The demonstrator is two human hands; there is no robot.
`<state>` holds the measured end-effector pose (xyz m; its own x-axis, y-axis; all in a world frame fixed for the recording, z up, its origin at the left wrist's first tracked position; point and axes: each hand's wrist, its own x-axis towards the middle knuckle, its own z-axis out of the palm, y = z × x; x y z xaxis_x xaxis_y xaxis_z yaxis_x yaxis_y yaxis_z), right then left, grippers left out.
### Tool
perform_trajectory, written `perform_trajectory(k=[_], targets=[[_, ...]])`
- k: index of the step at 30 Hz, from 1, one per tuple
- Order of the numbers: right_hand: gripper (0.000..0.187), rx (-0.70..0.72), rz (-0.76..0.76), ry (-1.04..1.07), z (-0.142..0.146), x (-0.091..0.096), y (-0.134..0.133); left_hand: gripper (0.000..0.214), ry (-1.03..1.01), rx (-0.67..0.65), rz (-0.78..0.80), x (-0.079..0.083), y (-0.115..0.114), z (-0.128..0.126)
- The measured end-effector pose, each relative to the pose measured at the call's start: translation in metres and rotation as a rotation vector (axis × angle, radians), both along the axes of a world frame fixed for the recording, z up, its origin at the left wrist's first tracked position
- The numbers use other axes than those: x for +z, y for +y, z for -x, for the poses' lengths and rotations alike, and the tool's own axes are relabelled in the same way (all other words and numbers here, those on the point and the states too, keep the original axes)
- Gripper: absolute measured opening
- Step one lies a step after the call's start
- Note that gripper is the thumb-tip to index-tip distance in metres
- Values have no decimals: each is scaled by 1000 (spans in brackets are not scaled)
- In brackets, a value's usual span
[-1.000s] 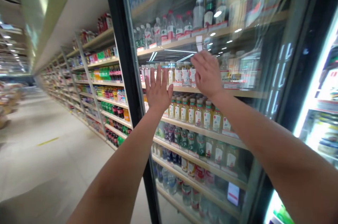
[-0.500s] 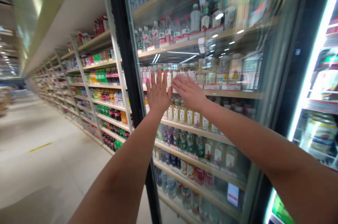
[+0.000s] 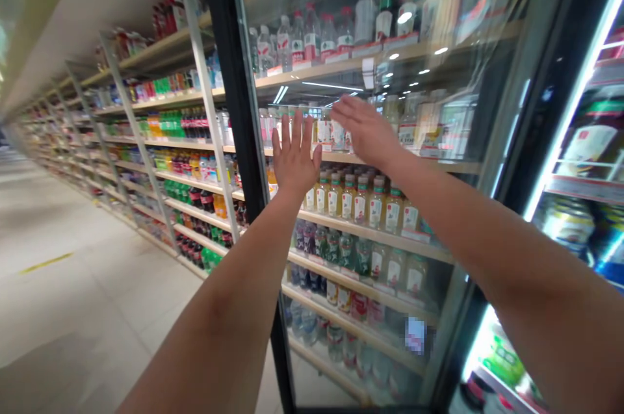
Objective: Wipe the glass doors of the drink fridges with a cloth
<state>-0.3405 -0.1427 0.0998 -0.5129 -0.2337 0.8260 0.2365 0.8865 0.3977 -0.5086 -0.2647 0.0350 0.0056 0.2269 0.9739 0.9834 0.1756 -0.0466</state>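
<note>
A glass door (image 3: 227,43) with a black frame stands in front of me. My left hand (image 3: 296,157) is held up flat with its fingers spread at the glass, close to the frame's left side. To its right and a little higher, my right hand (image 3: 368,131) is stretched out, empty, its fingers together and slightly bent. Whether it touches the glass I cannot tell. Through the pane show shelves of drinks: pale yellow bottles (image 3: 361,203) below the hands, green bottles (image 3: 346,251) lower down, and clear bottles with red caps (image 3: 312,37) above.
Long drink shelves (image 3: 202,76) run away to the left beside a pale floor (image 3: 97,310) with a yellow strip (image 3: 46,262). A lit cooler with stocked shelves (image 3: 585,190) is at the right. A blurred white label (image 3: 415,335) is low on the glass.
My right hand has moved up and to the right, apart from my left hand. The left hand stays spread at the glass. The view has shifted slightly right and down.
</note>
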Motion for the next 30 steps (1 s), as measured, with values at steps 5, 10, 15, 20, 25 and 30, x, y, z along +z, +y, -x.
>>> perform_trajectory(k=[5,10,15,20,25,30], targets=[[64,-43,59,247,-9,-26,6,65,-13,-12,13,1,-2,-3],[64,15,-74,-92,-13,-61,4,65,-12,3,13,1,0,-2],[64,-63,65,324,-34,-48,25,67,9,-5,22,0,-1,-2],[64,-61,-77,-100,-43,-100,10,69,-15,-53,49,1,-2,-5],[67,-105,-10,81,-58,-80,23,69,4,-44,38,2,-5,-8],[65,-114,45,232,-57,-98,24,67,-51,-81,60,2,-13,-14]])
